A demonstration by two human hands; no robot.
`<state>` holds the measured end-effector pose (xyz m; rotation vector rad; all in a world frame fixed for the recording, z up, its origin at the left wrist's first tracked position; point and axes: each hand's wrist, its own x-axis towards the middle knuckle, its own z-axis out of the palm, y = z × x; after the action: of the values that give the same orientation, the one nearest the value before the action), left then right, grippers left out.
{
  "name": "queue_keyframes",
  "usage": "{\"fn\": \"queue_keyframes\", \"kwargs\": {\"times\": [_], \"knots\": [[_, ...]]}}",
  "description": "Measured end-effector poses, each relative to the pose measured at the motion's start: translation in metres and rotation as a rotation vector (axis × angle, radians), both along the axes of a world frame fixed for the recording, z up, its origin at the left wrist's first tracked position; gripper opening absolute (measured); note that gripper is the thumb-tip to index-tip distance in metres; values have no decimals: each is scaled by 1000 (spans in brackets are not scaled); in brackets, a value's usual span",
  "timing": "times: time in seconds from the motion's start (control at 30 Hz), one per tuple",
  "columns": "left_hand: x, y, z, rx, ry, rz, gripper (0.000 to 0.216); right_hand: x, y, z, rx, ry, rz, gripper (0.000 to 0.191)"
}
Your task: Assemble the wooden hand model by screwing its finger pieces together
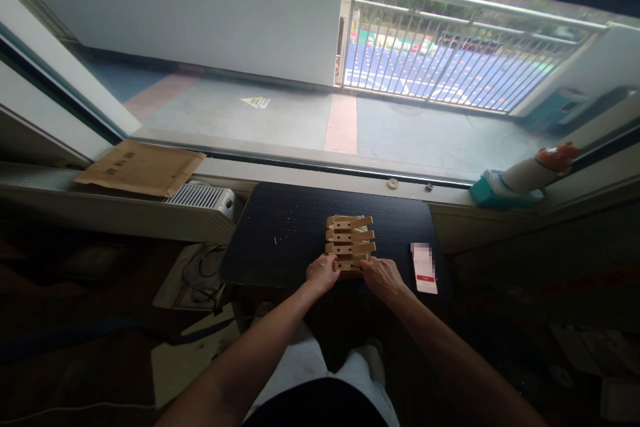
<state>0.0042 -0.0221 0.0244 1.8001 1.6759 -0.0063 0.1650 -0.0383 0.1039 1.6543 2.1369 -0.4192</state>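
Observation:
Several light wooden pieces with dark round dots (349, 237) lie in a row, one behind another, on the black table (280, 207). Their right ends taper and stick out like short handles; their exact kind I cannot make out. My left hand (321, 272) is closed around the left end of the nearest wooden piece (349, 266). At that piece's right end, my right hand (383, 277) has its fingers pinched together. A thin dark item seems to show by the right fingertips, too small to name. Some string-like material shows among the pieces.
Right of my hands lies a phone (424, 270) with a lit screen. Small scraps (287, 227) dot the table's left part. A tape roll (393, 183) and a teal container (493, 192) stand on the sill. A brown envelope (143, 168) rests over the radiator (203, 196).

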Motion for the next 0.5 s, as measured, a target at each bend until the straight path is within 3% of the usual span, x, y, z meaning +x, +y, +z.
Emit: {"fn": "queue_keyframes", "kwargs": {"times": [0.5], "knots": [[0,5,-5,-13,38,-49,27,-22,10,12,-85,-7,155,31]]}}
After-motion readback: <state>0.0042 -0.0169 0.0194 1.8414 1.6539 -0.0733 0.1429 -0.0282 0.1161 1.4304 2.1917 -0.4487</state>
